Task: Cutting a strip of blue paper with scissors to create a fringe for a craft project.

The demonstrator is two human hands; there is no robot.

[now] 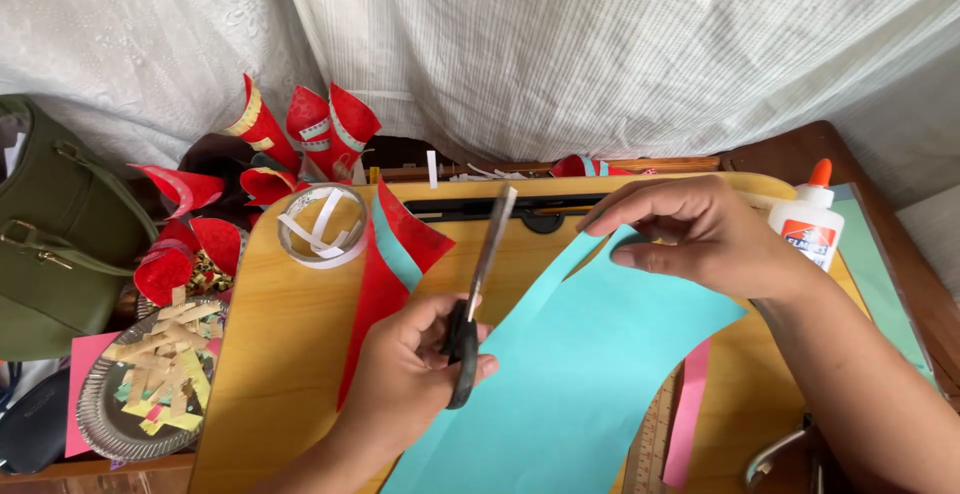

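Scissors cutting a teal sheet on a wooden lap desk

The left hand [405, 374] closes around the scissors [478, 299], blades pointing away along the edge of the teal sheet [590, 374], which lies flat on the desk [270, 354]. The right hand [700, 234] pinches the sheet's far corner, apparently to keep it taut. Beyond, red strips [395, 274], a tape ring [322, 225], a glue bottle [808, 226] and red cones [300, 134] sit within reach.
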